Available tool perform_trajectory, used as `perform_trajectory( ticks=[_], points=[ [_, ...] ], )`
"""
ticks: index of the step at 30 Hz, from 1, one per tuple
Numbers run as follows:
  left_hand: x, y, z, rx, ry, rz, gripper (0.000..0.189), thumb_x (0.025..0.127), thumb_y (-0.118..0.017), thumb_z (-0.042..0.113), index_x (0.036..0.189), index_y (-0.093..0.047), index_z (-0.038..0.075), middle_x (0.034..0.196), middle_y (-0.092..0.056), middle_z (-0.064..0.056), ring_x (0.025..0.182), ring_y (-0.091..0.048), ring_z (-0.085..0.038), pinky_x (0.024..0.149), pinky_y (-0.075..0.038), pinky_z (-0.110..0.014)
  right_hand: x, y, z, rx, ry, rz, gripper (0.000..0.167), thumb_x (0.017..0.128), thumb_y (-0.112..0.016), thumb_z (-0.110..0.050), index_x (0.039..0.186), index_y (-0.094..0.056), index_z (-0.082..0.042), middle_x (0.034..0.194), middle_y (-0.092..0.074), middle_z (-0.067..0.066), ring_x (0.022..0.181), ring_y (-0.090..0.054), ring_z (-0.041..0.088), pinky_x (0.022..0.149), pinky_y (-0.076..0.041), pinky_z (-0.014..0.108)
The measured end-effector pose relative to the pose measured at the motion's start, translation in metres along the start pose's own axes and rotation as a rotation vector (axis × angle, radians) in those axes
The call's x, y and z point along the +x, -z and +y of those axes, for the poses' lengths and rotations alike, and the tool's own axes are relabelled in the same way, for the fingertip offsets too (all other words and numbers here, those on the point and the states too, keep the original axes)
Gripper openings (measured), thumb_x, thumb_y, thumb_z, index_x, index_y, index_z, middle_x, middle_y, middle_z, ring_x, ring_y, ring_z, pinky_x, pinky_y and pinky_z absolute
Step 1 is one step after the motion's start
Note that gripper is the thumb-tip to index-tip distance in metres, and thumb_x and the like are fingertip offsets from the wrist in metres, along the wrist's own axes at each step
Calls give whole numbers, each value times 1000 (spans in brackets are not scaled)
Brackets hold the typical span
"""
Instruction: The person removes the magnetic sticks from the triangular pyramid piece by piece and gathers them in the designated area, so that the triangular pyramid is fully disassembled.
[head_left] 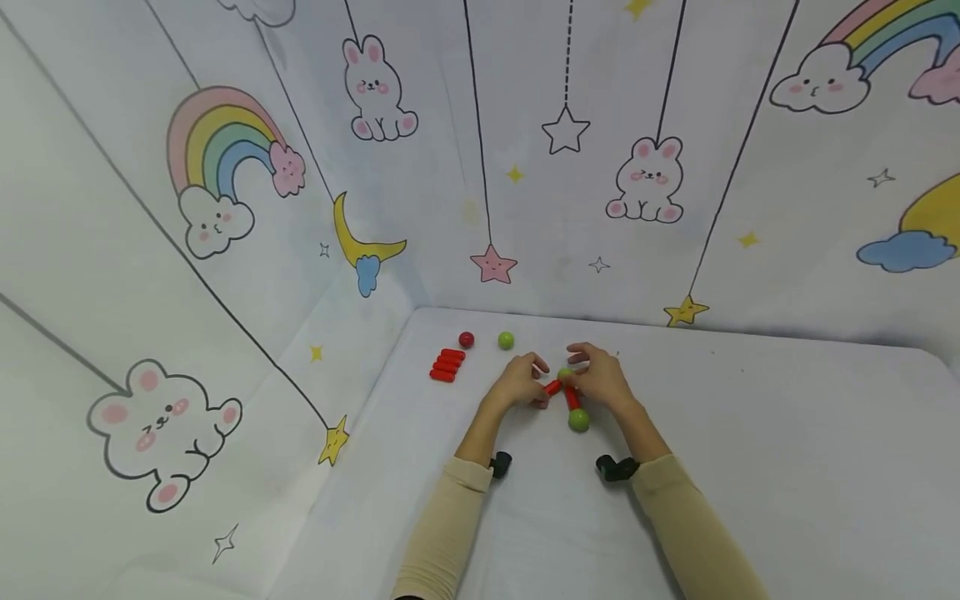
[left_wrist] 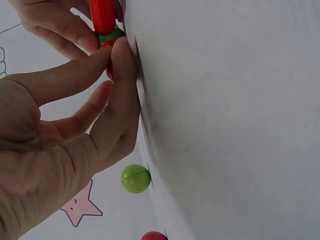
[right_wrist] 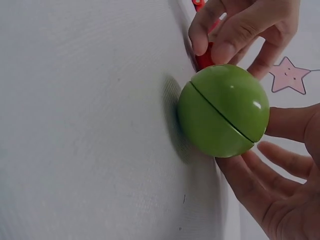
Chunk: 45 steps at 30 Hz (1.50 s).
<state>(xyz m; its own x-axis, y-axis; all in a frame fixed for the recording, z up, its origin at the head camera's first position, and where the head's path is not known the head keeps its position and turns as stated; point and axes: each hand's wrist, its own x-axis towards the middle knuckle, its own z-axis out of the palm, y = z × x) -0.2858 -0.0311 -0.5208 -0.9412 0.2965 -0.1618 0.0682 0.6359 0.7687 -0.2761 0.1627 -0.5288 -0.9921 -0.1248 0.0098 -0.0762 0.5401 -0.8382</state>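
Rod-and-ball piece is mid-bench (head_left: 750, 433), between the two hands. Rods red, ribbed along their length; balls glossy green, with a dark groove round the near one. Layout: middle green ball (head_left: 565, 376), attached rod (head_left: 573, 399) running from it toward the person, near green ball (head_left: 578, 420) on that rod's end.

Left hand (head_left: 520, 383): thumb and index closed in a pinch on the held rod (head_left: 552, 388), its end up against the middle ball. Can't tell if it's seated. Right hand (head_left: 600, 379): partly curled, thumb and fingertips on the middle ball.

Room: bench runs wide to the right of the right hand, more toward the person between the forearms. Back and left edges meet the printed wall (head_left: 540, 250). Spares sit in the far-left corner: rod row (head_left: 446, 367) near the left edge, red ball (head_left: 467, 340) just behind it, loose green ball (head_left: 506, 340) to its right.

Count: 6 rods (4 in the row, 2 at the hands), 3 green balls, 1 red ball.
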Motion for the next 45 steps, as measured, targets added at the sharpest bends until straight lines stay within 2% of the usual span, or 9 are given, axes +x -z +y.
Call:
perform_trajectory(
  ticks=[4, 10, 18, 24, 30, 36, 40, 42, 45],
  points=[
    [-3, 2, 1, -17, -2, -10, 48, 78, -84, -5, 121, -66, 4, 113, -62, -16, 92, -59, -20, 72, -56, -26, 0, -1, 0, 1, 15, -9, 58, 91, -79, -6, 143, -56, 1, 130, -67, 23, 113, -70, 39, 74, -63, 37],
    [-4, 6, 2, -11, 7, 11, 46, 82, -85, 1, 124, -65, 8, 114, -66, -15, 92, -62, -20, 78, -55, -31, 0, -1, 0, -6, -5, -2, 57, 91, -79, -9, 143, -57, 0, 129, -67, 22, 115, -69, 39, 78, -63, 40],
    [-7, 9, 1, -99, 47, 3, 48, 83, -84, -2, 126, -64, 5, 116, -65, -17, 85, -68, -20, 71, -60, -29, -1, -3, 0, -36, -8, 2, 58, 91, -80, -9, 143, -57, 1, 129, -68, 23, 114, -69, 42, 86, -61, 48],
    [-12, 18, -3, -36, 54, 19, 49, 83, -85, 3, 127, -65, 8, 115, -67, -16, 88, -64, -20, 73, -56, -30, 1, -2, 2, -66, -20, 30, 57, 91, -80, -12, 143, -58, -2, 127, -69, 21, 115, -69, 38, 93, -58, 50],
    [-20, 37, -14, -76, 35, 48, 51, 85, -84, 8, 132, -64, 5, 123, -67, -17, 99, -64, -23, 80, -57, -33, 1, 2, 6, -68, -39, 46, 56, 92, -80, -12, 143, -58, -2, 126, -69, 19, 115, -68, 36, 88, -61, 44],
    [-34, 66, -29, -220, 15, 68, 55, 88, -84, 13, 137, -59, 3, 132, -63, -22, 96, -70, -24, 86, -60, -36, 1, 2, 6, -74, -28, 41, 55, 91, -81, -12, 141, -60, 0, 124, -70, 21, 114, -68, 37, 89, -59, 45],
    [-41, 87, -43, -319, 19, 102, 56, 86, -86, 11, 135, -60, 3, 135, -59, -26, 91, -73, -23, 89, -60, -36, 0, 2, 7, -77, -19, 46, 55, 91, -80, -12, 140, -60, 0, 124, -70, 21, 114, -69, 37, 87, -60, 44],
    [-45, 97, -50, -339, 31, 118, 58, 87, -85, 11, 137, -58, 2, 137, -58, -27, 93, -73, -25, 90, -59, -36, 0, 2, 7, -79, -17, 48, 54, 92, -80, -12, 140, -60, 0, 124, -70, 21, 114, -68, 37, 86, -60, 43],
    [-52, 108, -61, -309, 65, 168, 60, 88, -85, 15, 140, -57, 3, 137, -59, -25, 102, -69, -27, 91, -58, -36, 0, 1, 6, -71, -15, 43, 53, 93, -79, -11, 141, -60, 1, 125, -69, 21, 115, -68, 37, 86, -60, 44]
  ],
)
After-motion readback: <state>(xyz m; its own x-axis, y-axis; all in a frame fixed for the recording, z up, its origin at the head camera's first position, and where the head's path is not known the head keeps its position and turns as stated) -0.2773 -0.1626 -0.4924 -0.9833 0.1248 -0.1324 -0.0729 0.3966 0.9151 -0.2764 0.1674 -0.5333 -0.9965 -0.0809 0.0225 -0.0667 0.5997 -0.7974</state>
